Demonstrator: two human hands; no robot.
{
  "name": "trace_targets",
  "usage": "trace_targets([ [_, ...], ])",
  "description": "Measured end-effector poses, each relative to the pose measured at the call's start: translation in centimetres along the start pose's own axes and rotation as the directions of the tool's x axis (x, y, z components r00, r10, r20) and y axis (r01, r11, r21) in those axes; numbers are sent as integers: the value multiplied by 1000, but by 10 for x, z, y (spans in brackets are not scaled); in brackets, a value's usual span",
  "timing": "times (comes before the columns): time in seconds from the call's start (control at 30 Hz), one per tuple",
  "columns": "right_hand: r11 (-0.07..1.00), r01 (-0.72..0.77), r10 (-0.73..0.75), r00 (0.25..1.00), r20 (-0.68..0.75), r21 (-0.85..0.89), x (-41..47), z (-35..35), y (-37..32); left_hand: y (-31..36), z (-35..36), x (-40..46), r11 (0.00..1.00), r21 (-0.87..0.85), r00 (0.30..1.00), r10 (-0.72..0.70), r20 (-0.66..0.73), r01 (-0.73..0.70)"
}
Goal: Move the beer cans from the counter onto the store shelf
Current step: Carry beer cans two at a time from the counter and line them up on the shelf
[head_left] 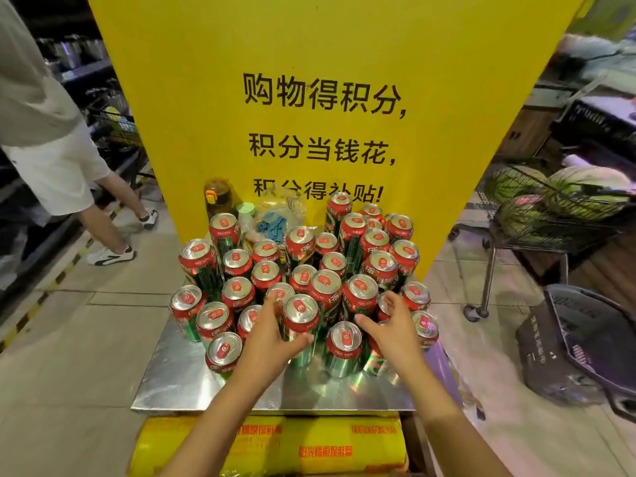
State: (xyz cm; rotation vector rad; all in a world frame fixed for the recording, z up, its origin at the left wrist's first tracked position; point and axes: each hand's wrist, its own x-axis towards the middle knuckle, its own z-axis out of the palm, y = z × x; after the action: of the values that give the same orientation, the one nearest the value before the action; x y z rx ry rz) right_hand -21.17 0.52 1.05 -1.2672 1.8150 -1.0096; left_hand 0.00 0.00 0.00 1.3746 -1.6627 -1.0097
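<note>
Dozens of red-topped green beer cans (303,270) crowd the shiny metal counter (179,373); no shelf shows. Your left hand (272,339) curls round one front can (300,325); your right hand (392,328), fingers spread, holds nothing.

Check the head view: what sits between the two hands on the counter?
Head view: two upright beer cans. The left hand grips one can; another can stands just short of the open right hand.
</note>
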Motion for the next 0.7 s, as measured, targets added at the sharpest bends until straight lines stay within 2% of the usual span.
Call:
trace_targets([
  [0.1,999,10,-10,1000,-13,-41,14,3,0,-5,8,3,997,68,999,-42,-13,43],
  [0.37,961,-47,33,998,-56,-272,35,25,9,-8,28,7,990,52,983,-126,-133,134],
  [0.5,939,-61,20,992,-124,-338,41,32,14,-12,35,10,983,57,972,-160,-174,173],
  [0.6,945,-36,-16,987,-157,-326,45,32,17,-11,38,11,982,64,968,-163,-190,178],
  [0.7,972,-1,-44,982,-183,-236,47,30,20,-12,37,14,981,94,967,-149,-207,171],
])
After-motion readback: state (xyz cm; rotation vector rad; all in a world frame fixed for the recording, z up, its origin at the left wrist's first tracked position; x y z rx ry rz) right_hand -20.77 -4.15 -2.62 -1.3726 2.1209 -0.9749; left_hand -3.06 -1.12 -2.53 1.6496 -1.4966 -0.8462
